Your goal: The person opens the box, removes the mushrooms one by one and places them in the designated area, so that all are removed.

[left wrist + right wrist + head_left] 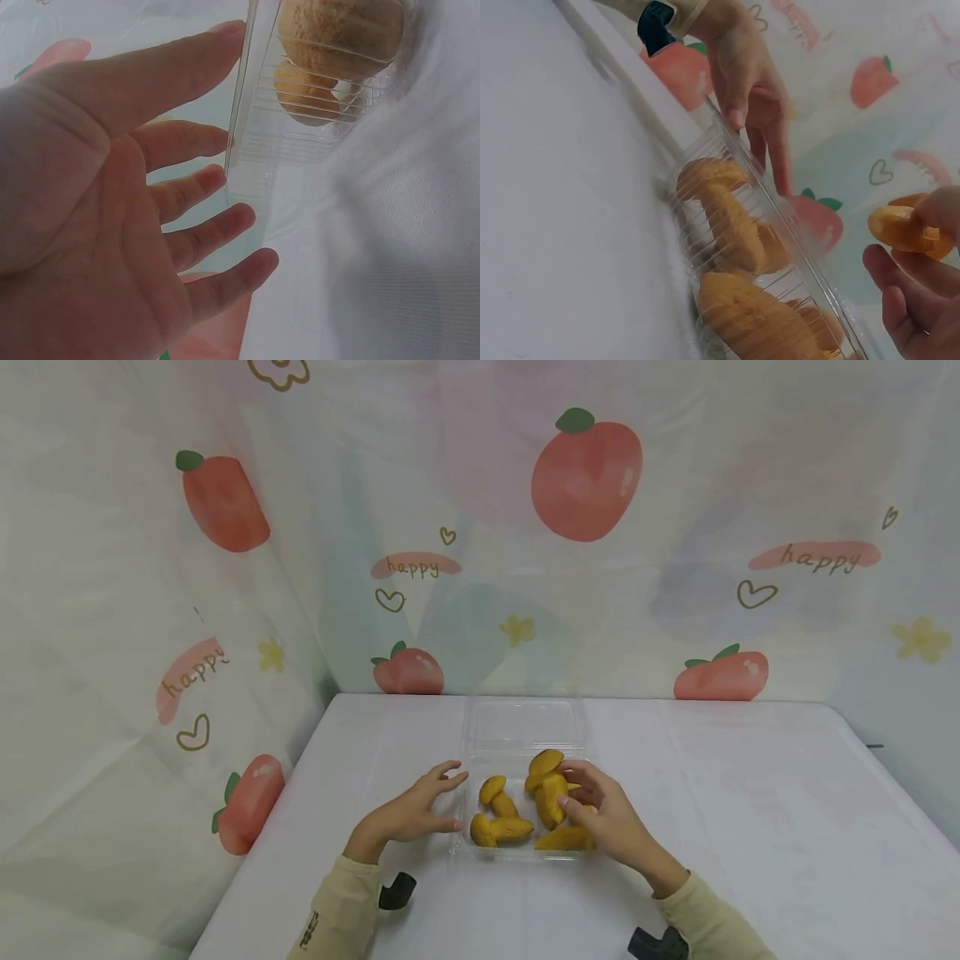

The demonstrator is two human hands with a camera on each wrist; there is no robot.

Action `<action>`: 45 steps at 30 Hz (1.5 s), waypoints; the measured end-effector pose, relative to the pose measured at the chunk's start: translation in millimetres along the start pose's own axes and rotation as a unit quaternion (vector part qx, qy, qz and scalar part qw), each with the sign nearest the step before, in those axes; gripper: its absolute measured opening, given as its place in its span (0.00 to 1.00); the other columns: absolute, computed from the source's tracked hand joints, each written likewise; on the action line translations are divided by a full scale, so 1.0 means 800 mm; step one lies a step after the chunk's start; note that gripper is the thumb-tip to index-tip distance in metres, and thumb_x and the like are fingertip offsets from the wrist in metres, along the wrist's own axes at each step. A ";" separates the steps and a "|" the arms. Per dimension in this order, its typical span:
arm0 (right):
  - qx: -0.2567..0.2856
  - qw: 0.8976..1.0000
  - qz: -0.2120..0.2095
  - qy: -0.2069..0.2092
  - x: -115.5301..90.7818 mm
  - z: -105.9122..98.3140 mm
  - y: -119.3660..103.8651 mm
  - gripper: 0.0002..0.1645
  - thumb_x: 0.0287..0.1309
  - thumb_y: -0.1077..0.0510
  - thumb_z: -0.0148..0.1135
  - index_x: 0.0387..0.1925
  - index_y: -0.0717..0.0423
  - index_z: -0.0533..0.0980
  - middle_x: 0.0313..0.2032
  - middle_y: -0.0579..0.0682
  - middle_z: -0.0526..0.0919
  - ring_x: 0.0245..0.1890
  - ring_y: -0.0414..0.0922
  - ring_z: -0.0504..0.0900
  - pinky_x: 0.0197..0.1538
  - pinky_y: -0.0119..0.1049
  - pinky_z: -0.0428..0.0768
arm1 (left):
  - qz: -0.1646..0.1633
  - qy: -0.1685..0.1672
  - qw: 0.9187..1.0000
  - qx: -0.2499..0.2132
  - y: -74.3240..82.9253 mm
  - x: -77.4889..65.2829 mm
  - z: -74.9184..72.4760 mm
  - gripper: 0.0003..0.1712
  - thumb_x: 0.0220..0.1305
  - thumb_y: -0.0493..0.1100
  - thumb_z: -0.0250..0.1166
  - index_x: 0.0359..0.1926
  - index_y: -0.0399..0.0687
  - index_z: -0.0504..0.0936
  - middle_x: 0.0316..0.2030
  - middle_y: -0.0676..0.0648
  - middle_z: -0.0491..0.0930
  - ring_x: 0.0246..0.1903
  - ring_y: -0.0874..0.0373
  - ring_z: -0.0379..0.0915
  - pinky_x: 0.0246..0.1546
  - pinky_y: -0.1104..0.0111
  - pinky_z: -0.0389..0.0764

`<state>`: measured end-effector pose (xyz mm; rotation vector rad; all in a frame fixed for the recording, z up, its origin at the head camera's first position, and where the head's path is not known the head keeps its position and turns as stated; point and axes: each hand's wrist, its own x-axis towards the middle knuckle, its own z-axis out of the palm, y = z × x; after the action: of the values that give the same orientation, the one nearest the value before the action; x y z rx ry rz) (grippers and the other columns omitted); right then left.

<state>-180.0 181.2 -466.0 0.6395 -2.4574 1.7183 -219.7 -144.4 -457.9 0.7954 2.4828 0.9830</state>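
Note:
A clear plastic clamshell box (pixel 517 855) stands open on the white table, its lid (pixel 525 723) folded back to the far side. Inside lie several yellow mushrooms, among them one at the front left (pixel 501 830), one behind it (pixel 499 797) and one at the front right (pixel 564 839). My right hand (pixel 609 817) pinches another yellow mushroom (pixel 551 793) between thumb and fingers, above the box's right half; the right wrist view shows this mushroom (pixel 900 228) above the rim. At the box's left edge, my left hand (pixel 411 810) has its fingers spread, thumb tip right at the rim.
The white tabletop (pixel 720 793) extends to both sides of the box. A fabric backdrop (pixel 480 485) with fruit prints rises behind the table and along its left side. Black wrist devices hang at the left cuff (pixel 397 891) and the right cuff (pixel 658 943).

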 end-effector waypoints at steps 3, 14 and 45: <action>0.039 0.999 0.013 -0.001 0.001 -0.006 -0.002 0.25 0.68 0.67 0.58 0.64 0.66 0.65 0.61 0.72 0.74 0.47 0.32 0.83 0.48 0.25 0.82 | -0.003 0.000 1.000 -0.001 0.000 0.000 0.000 0.44 0.66 0.42 0.69 0.77 0.39 0.58 0.79 0.37 0.47 0.78 0.36 0.44 0.74 0.37 0.55; 0.094 0.994 0.051 0.007 -0.001 -0.019 -0.009 0.30 0.71 0.68 0.53 0.66 0.61 0.51 0.61 0.77 0.71 0.38 0.35 0.86 0.38 0.29 0.85 | -0.005 0.003 1.000 -0.011 -0.001 0.002 0.001 0.44 0.66 0.43 0.69 0.77 0.38 0.59 0.79 0.38 0.47 0.78 0.36 0.44 0.73 0.36 0.55; -0.039 0.999 -0.024 -0.020 0.002 -0.077 0.008 0.42 0.69 0.68 0.57 0.78 0.57 0.52 0.67 0.71 0.67 0.43 0.37 0.86 0.43 0.28 0.85 | -0.003 0.002 1.000 -0.006 -0.003 0.003 0.000 0.44 0.67 0.43 0.69 0.77 0.39 0.58 0.80 0.37 0.46 0.79 0.36 0.43 0.74 0.37 0.53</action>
<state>-194.2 239.1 -448.1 0.7246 -2.5015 1.5983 -222.4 -144.4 -459.9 0.7815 2.4796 0.9965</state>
